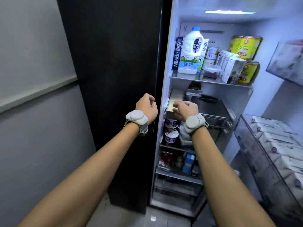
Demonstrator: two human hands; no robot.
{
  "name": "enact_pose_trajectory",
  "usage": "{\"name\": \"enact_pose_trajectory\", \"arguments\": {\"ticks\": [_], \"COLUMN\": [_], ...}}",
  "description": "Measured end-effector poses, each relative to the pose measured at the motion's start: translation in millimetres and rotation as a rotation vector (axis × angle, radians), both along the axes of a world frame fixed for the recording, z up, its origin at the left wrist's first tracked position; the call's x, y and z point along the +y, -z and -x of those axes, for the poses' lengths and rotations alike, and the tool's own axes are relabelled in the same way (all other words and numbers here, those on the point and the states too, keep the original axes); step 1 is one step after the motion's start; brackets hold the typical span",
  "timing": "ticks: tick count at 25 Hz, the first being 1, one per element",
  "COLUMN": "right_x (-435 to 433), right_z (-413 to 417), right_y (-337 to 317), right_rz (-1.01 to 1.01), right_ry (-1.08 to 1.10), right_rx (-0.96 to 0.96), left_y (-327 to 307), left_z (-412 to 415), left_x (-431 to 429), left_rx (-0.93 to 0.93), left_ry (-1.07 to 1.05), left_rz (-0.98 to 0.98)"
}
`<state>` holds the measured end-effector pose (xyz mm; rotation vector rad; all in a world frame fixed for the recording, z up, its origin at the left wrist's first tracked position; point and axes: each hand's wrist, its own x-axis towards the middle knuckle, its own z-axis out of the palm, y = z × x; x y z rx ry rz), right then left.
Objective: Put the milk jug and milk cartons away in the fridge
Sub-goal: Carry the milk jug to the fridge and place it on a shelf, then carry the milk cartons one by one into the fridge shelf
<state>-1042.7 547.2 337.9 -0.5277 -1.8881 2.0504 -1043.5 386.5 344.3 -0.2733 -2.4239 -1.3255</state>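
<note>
The fridge [170, 89] stands open in front of me. On its top shelf [211, 81] a white milk jug [190, 49] with a blue cap stands upright at the left. Behind it are a blue Nestle milk carton [177, 53] and a second carton [204, 51]. A row of several white milk cartons [229, 66] stands to the right. My left hand [146, 106] hovers before the closed black door, fingers loosely curled, holding nothing. My right hand [186, 108] is at the second shelf's height, fingers loosely curled, empty.
Yellow tins [244, 48] are stacked at the top shelf's right. A dark tray [211, 107] lies on the second shelf; yogurt tubs [171, 133] sit below. The open right door's bins [268, 153] hold several white cartons. A grey wall [32, 95] is on the left.
</note>
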Motion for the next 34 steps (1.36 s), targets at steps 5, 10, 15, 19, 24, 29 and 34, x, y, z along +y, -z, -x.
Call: {"name": "enact_pose_trajectory", "arguments": {"ticks": [5,10,15,19,24,29,34], "right_x": [-42.9,-83.2,-125.6,-171.4,-246.2,-325.8,-410.0], "right_z": [-35.8,-95.5,-168.0,-217.2,-286.7,-358.7,-448.3], "right_y": [25.7,51.9,83.3,105.3,127.4,154.6,187.9], "right_rz": [-0.046,-0.048,-0.028,-0.058,-0.125,-0.190,-0.214], "right_ry": [-0.124,-0.349,-0.557,-0.700,-0.948,-1.159,-1.316], "right_rx": [-0.049,-0.094,-0.171,-0.221,-0.259,-0.306,-0.361], "left_y": [30.1,67.1,103.2,122.6,140.9,166.7,201.2], "left_z": [-48.8,-130.1,-225.5,-292.5,-386.0,-489.2,-613.8], "left_x": [-46.7,-88.3,-133.2,-169.8,-229.4,-288.5,-356.3], "left_rx": [-0.077,-0.172,-0.231,-0.291,-0.310,-0.348,-0.426], "left_ry": [-0.122,-0.324,-0.523,-0.646,-0.822,-0.950,-1.105], "left_rz": [-0.037,-0.061,-0.064,-0.118,-0.091,-0.106,-0.096]}}
